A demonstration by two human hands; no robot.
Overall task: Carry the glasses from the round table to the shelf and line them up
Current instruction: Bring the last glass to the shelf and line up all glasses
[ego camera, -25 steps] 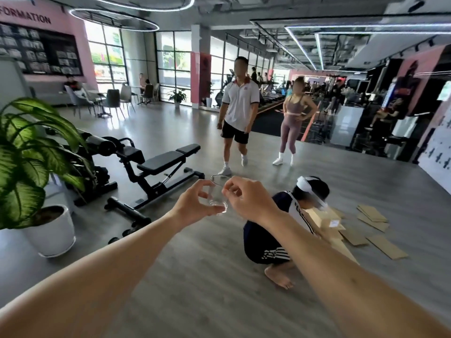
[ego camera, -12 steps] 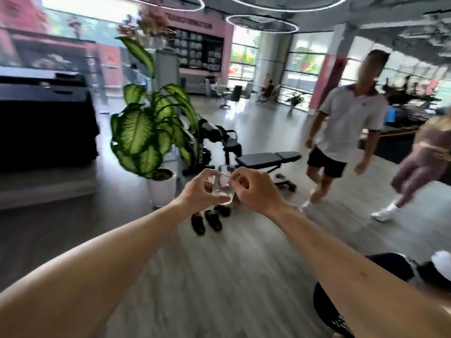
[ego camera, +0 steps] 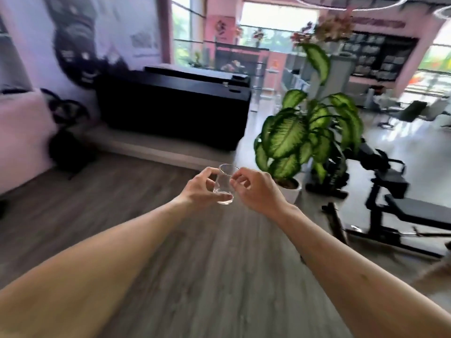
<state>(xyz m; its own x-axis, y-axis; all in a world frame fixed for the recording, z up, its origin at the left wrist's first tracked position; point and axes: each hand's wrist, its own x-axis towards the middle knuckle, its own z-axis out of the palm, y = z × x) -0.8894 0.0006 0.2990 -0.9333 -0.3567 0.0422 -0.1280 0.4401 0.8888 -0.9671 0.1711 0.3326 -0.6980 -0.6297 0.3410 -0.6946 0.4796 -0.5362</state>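
Wooden floor (ego camera: pixel 170 252) stretched ahead while our left hand (ego camera: pixel 199 190) and right hand (ego camera: pixel 256 191) both gripped the glass (ego camera: pixel 223 185), best kept upright.

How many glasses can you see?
1. The clear glass is in the air above the wooden floor, held by the left hand and right hand. Others may be out of view.

Grey-brown wooden floor (ego camera: pixel 219 276) runs underfoot. A potted plant (ego camera: pixel 307 132) in a white pot (ego camera: pixel 291 191) stands on it, with a black weight bench (ego camera: pixel 402 211) just to its right. A long black counter (ego camera: pixel 175 106) sits on a low pale platform (ego camera: pixel 156 148).
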